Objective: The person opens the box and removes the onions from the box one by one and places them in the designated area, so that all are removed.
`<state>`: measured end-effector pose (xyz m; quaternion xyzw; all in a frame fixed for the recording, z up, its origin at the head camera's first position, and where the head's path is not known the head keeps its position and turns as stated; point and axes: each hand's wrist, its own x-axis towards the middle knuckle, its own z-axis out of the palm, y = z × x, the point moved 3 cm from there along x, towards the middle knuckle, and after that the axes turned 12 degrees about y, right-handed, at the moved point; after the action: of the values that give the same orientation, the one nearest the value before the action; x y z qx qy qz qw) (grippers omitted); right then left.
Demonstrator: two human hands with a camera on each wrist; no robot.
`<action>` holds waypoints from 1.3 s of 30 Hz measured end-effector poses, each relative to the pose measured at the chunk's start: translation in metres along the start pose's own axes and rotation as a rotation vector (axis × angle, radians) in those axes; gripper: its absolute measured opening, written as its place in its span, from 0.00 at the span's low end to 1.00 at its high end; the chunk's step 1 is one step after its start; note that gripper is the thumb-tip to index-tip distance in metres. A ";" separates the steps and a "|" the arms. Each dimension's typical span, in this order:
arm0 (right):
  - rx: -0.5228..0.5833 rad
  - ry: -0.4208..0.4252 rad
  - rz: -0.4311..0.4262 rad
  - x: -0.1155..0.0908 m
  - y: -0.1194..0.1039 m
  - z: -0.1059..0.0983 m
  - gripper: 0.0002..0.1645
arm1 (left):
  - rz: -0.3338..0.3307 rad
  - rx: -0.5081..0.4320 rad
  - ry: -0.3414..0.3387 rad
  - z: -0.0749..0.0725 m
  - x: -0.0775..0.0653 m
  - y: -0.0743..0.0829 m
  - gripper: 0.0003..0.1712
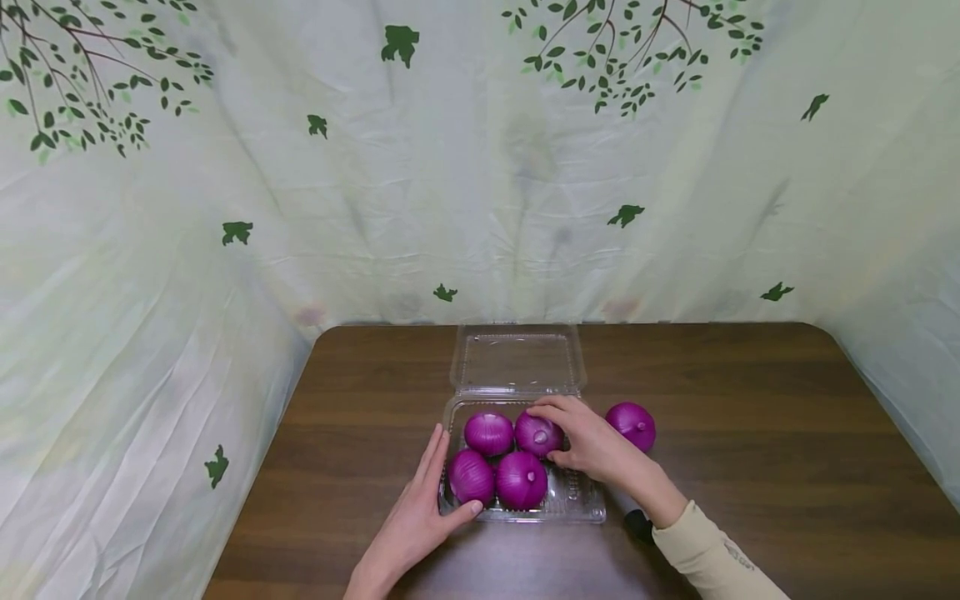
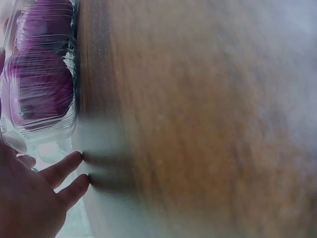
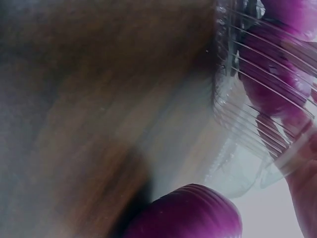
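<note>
A clear plastic clamshell box (image 1: 573, 500) lies on the table with its lid (image 1: 517, 362) folded back. Inside are several purple onions (image 1: 489, 433), two of them in the front row. My right hand (image 1: 581, 437) grips the back right onion (image 1: 538, 435) between fingers and thumb. At the box's left side my left hand (image 1: 420, 508) rests with fingers straight, its thumb over the front left corner beside an onion (image 1: 471, 477). Through the box wall, the right wrist view shows the gripped onion (image 3: 270, 74) and fingers around it.
One more purple onion (image 1: 632, 425) sits on the brown wooden table (image 1: 750, 417) to the right of the box, just behind my right wrist. A dark strap piece (image 1: 638, 527) shows under the right forearm. A leaf-printed curtain (image 1: 480, 167) hangs behind the table.
</note>
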<state>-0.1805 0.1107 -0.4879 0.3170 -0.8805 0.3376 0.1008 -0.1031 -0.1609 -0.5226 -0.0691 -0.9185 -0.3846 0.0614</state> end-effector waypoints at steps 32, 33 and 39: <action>-0.080 0.094 -0.062 -0.002 0.007 0.011 0.45 | -0.008 0.013 0.000 0.000 0.000 0.002 0.63; -0.080 0.094 -0.064 -0.002 0.007 0.011 0.45 | -0.009 0.016 -0.001 0.000 0.000 0.002 0.63; -0.089 0.080 -0.059 -0.003 0.007 0.011 0.45 | -0.013 0.027 0.001 0.000 -0.001 0.002 0.63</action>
<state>-0.1823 0.1084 -0.5007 0.3241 -0.8802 0.3077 0.1599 -0.1019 -0.1590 -0.5214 -0.0620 -0.9239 -0.3727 0.0600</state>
